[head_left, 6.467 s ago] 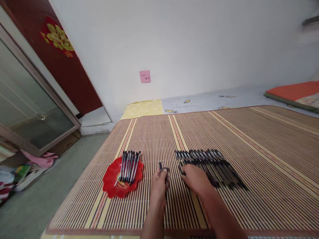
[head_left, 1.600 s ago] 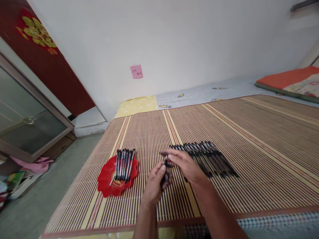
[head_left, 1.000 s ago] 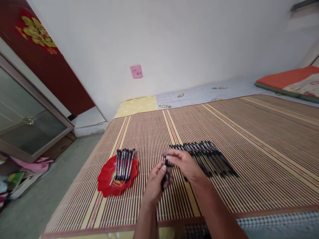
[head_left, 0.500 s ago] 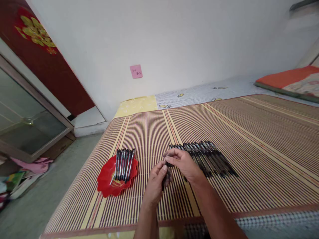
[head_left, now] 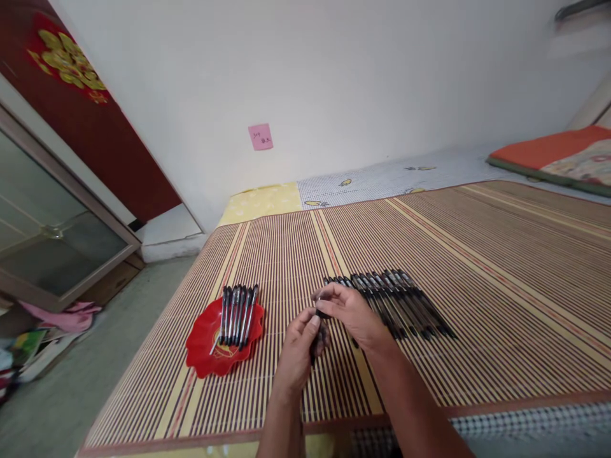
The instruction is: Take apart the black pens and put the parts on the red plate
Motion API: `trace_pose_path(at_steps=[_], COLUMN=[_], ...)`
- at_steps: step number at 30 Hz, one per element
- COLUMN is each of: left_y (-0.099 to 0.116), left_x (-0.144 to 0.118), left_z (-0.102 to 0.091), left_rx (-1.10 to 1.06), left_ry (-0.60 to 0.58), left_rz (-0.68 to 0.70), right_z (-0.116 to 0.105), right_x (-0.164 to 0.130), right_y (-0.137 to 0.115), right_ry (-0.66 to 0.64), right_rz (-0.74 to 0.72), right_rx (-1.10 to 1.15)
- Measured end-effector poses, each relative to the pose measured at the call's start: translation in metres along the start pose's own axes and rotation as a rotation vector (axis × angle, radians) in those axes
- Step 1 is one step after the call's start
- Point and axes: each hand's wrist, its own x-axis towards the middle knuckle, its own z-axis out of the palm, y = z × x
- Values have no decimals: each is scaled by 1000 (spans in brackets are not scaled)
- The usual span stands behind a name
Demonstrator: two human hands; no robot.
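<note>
My left hand (head_left: 298, 353) grips a black pen (head_left: 314, 342) by its barrel, just above a striped bamboo mat (head_left: 477, 267). My right hand (head_left: 351, 313) meets it from the right, and its fingertips pinch the pen's upper end; whether that is a cap I cannot tell. A row of several black pens (head_left: 394, 304) lies on the mat right behind my right hand. To the left, a red scalloped plate (head_left: 203, 346) holds several more pens (head_left: 236, 306) side by side.
The mat covers a bed against a white wall with a pink note (head_left: 260, 136). An orange cushion (head_left: 548, 152) lies at the far right. Left of the bed are a grey floor (head_left: 57, 407), a glass door and piled clutter (head_left: 33, 331).
Since 6.5 s ago both hands have lifted off the mat and come together on the pen. Over the last second they have hardly moved.
</note>
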Motion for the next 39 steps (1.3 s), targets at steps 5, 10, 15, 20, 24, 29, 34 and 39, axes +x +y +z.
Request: trace_pose_path(at_steps=[5, 10, 15, 20, 24, 29, 34, 39], left_y=[-1, -2, -2, -2, -2, -1, -5, -8], left_x=[0, 1, 0, 1, 3, 4, 6, 5], left_z=[0, -1, 0, -1, -1, 1, 4, 8], left_rx=[-32, -11, -26, 15, 60, 89, 100, 228], left_ry=[21, 10, 17, 24, 78, 155, 217, 285], left_rz=[3, 0, 1, 19, 36, 31, 52, 120], right_z=[-2, 0, 0, 2, 3, 5, 6, 6], right_x=[-1, 0, 0, -1, 0, 1, 3, 6], right_y=[-4, 1, -2, -2, 1, 4, 6, 11], right_ry=[-78, 2, -26, -7, 5, 12, 39, 59], right_rz=[-48, 8, 24, 17, 12, 21, 8, -6], right_rx=[-48, -3, 2, -7, 15, 26, -8, -42])
